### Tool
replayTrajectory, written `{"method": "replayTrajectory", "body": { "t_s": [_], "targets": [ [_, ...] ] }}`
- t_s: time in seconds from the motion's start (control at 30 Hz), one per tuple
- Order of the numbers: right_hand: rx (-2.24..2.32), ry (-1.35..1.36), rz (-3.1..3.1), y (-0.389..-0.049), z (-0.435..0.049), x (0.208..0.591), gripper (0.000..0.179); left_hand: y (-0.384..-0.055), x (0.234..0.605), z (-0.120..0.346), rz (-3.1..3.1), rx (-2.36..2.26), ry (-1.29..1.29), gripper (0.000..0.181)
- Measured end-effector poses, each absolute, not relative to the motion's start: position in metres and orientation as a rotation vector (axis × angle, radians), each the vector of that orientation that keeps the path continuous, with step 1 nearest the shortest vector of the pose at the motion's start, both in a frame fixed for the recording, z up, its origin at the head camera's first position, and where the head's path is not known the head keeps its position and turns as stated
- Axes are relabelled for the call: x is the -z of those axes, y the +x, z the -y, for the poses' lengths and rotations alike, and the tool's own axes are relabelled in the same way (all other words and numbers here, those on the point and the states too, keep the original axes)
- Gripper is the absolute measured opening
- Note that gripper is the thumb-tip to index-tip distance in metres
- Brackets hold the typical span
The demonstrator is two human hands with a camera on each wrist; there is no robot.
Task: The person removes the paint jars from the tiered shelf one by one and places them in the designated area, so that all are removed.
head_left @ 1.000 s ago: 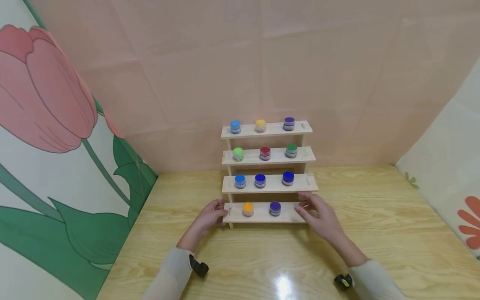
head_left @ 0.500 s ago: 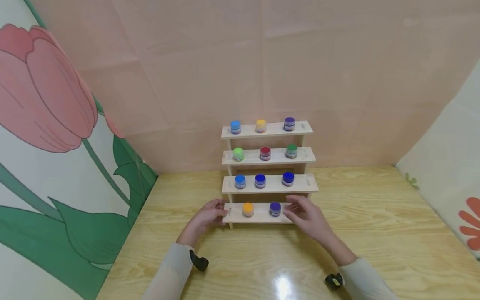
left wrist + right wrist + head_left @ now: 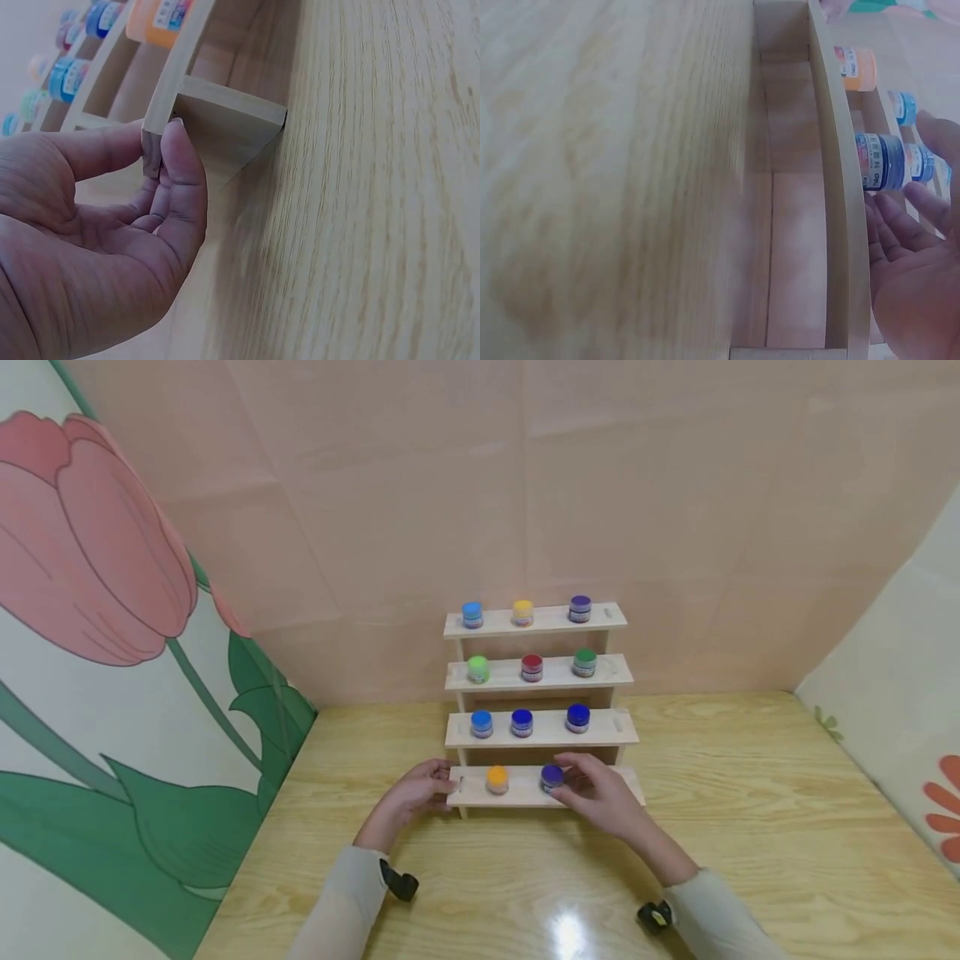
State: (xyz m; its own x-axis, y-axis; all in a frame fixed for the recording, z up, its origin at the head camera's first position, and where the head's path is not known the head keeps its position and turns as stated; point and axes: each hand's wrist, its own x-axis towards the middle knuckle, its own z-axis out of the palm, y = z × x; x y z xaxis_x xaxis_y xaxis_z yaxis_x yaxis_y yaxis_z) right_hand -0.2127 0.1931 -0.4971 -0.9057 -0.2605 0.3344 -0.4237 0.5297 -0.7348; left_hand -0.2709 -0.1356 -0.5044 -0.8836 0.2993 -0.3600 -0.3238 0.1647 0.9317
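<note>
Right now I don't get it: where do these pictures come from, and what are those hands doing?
No robot here, just a person working. The widest picture comes from a camera worn on the head, looking down. The other two come from a camera on each wrist, close to the work. On the wooden table is a pale stand with four shelves, carrying eleven little jars. The left hand pinches one end of the bottom shelf. The right hand reaches around the purple-lidded jar; I can't tell whether it grips it.
</note>
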Motion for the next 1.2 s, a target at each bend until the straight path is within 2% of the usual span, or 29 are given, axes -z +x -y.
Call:
{"method": "replayTrajectory", "body": {
  "t_s": [0.33, 0.7, 1.2],
  "targets": [
    [-1.258, 0.520, 2.744, -0.220, -0.186, 0.496, 0.056, -0.270, 0.505, 0.138, -1.964, -1.764, -0.013, 0.050],
    [-1.213, 0.419, 2.825, -0.226, -0.184, 0.495, 0.047, -0.273, 0.506, 0.139, -1.963, -1.757, -0.040, 0.050],
    [-1.269, 0.458, 2.648, -0.212, -0.200, 0.492, 0.041, -0.273, 0.510, 0.140, -1.959, -1.766, -0.003, 0.052]
  ]
}}
